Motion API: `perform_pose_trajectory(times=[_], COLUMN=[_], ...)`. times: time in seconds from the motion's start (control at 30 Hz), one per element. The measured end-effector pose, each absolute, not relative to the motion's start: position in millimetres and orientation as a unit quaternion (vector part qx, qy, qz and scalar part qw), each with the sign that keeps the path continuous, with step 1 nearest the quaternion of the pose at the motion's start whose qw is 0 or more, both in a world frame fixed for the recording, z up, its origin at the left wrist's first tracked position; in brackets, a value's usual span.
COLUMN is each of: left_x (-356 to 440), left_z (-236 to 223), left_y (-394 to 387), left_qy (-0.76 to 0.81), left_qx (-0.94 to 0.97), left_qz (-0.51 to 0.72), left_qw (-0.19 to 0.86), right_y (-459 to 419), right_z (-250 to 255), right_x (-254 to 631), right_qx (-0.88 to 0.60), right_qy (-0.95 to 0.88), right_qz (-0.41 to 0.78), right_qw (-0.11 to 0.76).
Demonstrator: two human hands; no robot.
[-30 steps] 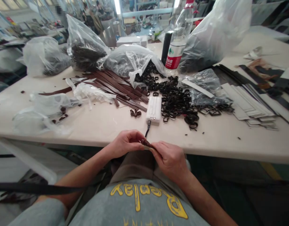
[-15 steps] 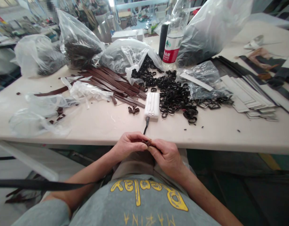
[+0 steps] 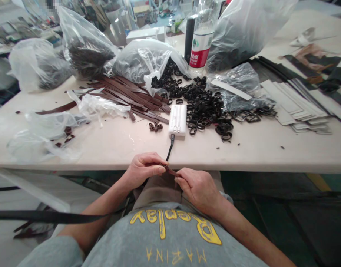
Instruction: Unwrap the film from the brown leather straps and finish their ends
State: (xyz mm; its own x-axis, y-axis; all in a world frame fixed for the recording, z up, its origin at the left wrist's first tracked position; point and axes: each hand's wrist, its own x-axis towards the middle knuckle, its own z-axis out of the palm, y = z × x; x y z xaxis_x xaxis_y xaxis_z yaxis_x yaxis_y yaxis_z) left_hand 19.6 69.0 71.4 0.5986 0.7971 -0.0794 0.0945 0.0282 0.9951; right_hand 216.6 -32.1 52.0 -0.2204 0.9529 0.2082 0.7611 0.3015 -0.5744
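A short brown strip (image 3: 172, 172) stretches between my two hands, just off the table's front edge. My left hand (image 3: 145, 167) is closed, pinching its left end between thumb and fingers, where it seems to bend into a small loop. My right hand (image 3: 197, 185) grips the other end, which its fingers partly cover. Beyond the hands a white power bank (image 3: 177, 120) lies on the table with a black cable (image 3: 169, 150) running from it toward me. Left of the power bank sits a small cluster of brown loops (image 3: 155, 127).
A pile of black loops (image 3: 205, 105) lies right of the power bank, long brown strips (image 3: 131, 94) left of it. Filled plastic bags (image 3: 88, 52) and a bottle (image 3: 199, 50) stand behind. Pale flat strips (image 3: 284, 105) are stacked at right. The table edge (image 3: 256, 167) runs crosswise.
My hands have moved apart, exposing more of the brown strip between them. My left hand has shifted a little left. The view has also shifted slightly.
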Motion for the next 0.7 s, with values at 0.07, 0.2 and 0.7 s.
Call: perform_pose_trajectory(times=[0.07, 0.2, 0.7], left_x=[18.5, 15.2, 14.6], left_z=[69.5, 66.4, 62.5], left_y=[68.5, 68.7, 62.8], left_qy=[0.342, 0.325, 0.351], left_qx=[0.646, 0.661, 0.626], left_qz=[0.28, 0.277, 0.233], left_qw=[0.623, 0.617, 0.656], right_y=[-32.8, -34.2, -39.6], right_z=[52.2, 53.5, 36.3], right_x=[216.5, 219.0, 208.4], right_qx=[-0.556, -0.557, -0.531], right_qy=[-0.746, -0.7, -0.79], right_qz=[0.224, 0.313, 0.146], right_qw=[0.289, 0.32, 0.268])
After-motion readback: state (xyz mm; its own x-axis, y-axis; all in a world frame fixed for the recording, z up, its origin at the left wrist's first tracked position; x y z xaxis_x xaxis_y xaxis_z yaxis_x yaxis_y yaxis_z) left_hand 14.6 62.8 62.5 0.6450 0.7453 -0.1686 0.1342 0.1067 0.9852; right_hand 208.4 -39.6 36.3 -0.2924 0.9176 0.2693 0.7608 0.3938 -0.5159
